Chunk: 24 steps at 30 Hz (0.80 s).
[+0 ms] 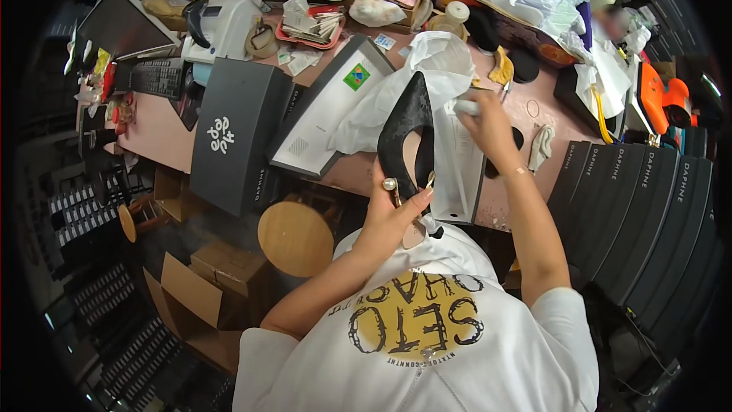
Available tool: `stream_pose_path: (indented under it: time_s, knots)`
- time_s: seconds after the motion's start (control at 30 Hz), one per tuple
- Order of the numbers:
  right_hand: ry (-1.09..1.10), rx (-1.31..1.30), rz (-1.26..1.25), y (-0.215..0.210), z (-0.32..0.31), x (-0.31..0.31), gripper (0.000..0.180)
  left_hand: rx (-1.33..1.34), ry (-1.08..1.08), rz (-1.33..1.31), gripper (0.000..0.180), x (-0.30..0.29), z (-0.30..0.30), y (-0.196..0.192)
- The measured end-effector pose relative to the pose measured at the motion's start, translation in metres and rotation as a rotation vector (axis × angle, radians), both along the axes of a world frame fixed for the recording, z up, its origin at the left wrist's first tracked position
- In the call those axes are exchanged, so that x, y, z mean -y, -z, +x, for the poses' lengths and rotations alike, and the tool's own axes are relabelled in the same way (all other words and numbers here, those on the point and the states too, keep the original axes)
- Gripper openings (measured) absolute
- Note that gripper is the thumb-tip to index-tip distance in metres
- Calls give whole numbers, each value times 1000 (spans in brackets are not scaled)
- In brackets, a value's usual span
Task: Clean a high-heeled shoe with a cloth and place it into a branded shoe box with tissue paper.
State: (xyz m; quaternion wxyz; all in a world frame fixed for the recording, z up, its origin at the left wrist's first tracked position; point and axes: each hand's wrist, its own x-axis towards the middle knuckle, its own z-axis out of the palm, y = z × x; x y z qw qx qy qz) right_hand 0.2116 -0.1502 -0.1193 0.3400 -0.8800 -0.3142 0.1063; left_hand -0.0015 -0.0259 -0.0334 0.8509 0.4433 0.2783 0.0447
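Note:
My left hand (pixel 390 212) is wrapped round the back part of a black pointed shoe (pixel 398 118), its toe pointing away from me. Pearl and gold-coloured trim shows by my fingers at the shoe's heel end. To the right of the toe, my right hand (pixel 492 128) has its fingers closed on a small white thing (pixel 467 107); its exact kind is not clear. Under the shoe and right hand lies an open shoebox (pixel 467 202) with a white inside. White tissue paper (pixel 442 57) spreads from it. Left of the shoe, a box lid (pixel 311 133) lies tilted, inside up, bearing a green sticker.
A closed dark shoebox (pixel 238 133) stands at the table's left front, near a keyboard (pixel 158 78) and a monitor (pixel 126 21). Stacked dark shoeboxes (pixel 637 217) rise at right. A stool (pixel 296 238) and an open carton (pixel 191 297) are lower left. Clutter lines the table's back.

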Motion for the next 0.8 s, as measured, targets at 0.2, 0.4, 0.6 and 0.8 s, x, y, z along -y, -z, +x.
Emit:
stream_pose_path:
  time_s: [0.2, 0.4, 0.6, 0.8]
  knots:
    - [-168, -7, 391, -81, -67, -10, 35, 93, 90, 27, 75, 2, 10, 3]
    - [97, 258, 175, -75, -92, -19, 35, 107, 277, 191, 77, 12, 8, -18]
    - [-57, -7, 299, -97, -116, 6, 30, 154, 362, 169, 86, 1, -4, -8]
    - [343, 130, 382, -67, -101, 4, 52, 195, 397, 87, 81, 7, -1, -13]
